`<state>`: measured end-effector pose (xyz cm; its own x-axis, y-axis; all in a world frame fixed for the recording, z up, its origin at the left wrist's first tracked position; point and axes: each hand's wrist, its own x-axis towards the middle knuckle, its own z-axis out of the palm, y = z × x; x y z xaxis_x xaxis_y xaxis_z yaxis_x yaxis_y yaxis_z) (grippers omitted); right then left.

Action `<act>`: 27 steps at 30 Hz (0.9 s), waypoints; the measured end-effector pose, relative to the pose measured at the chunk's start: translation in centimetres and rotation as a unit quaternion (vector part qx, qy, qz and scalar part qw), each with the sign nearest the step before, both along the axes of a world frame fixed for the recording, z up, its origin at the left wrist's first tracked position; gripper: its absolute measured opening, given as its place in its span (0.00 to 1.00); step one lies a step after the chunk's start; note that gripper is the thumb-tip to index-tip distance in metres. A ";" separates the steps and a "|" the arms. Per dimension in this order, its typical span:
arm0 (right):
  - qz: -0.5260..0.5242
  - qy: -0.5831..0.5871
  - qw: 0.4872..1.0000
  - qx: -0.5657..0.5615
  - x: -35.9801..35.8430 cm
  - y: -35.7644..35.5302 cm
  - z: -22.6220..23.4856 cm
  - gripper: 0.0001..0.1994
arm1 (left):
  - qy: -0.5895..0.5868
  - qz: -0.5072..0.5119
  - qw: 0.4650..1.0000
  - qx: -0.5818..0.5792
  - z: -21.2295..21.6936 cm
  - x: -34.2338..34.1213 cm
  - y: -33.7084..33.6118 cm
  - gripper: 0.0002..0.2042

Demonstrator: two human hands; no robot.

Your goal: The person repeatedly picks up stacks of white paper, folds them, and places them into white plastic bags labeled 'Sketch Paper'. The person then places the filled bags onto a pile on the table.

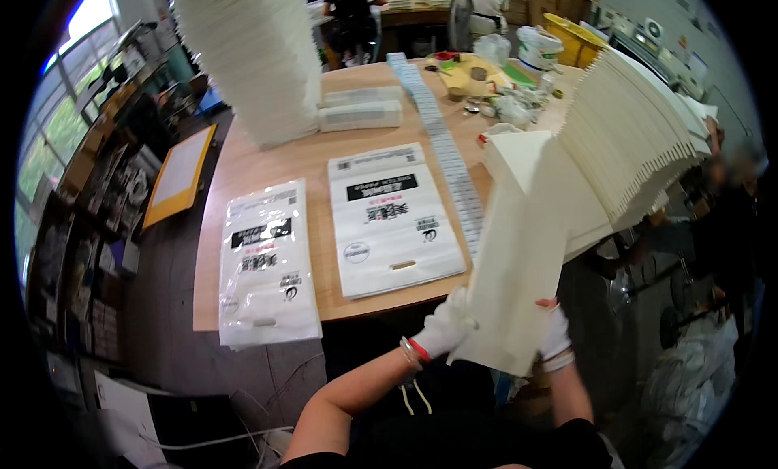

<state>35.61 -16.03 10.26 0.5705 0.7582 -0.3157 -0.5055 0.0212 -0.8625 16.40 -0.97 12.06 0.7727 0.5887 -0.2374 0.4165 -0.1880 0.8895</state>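
A sheaf of cream paper sheets [519, 258] stands tilted in front of me at the table's near edge, its lower end past the edge. My left hand [450, 323], in a white glove, grips the sheaf's lower left side. On its lower right side, my right hand [553, 331], also gloved, is closed, its fingers partly hidden. Just behind the sheaf, a tall leaning stack of cream paper [636, 137] fans out in offset batches. To the left lie a pile of printed white plastic bags [389, 279] and a glossy filled bag [267, 299] with the same print.
A tall white paper stack [251, 56] rises at the far left of the table [324, 157], beside wrapped packs [361, 117]. A long strip of pale blue labels [446, 149] crosses the middle. Tape and scissors lie beyond, near a white bucket [538, 48]. Another person stands at right.
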 end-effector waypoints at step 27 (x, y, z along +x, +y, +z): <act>0.385 -0.480 0.727 -0.305 -8.3 13.2 2.3 0.24 | 0.092 0.024 0.975 0.200 5.4 -3.2 23.1 0.14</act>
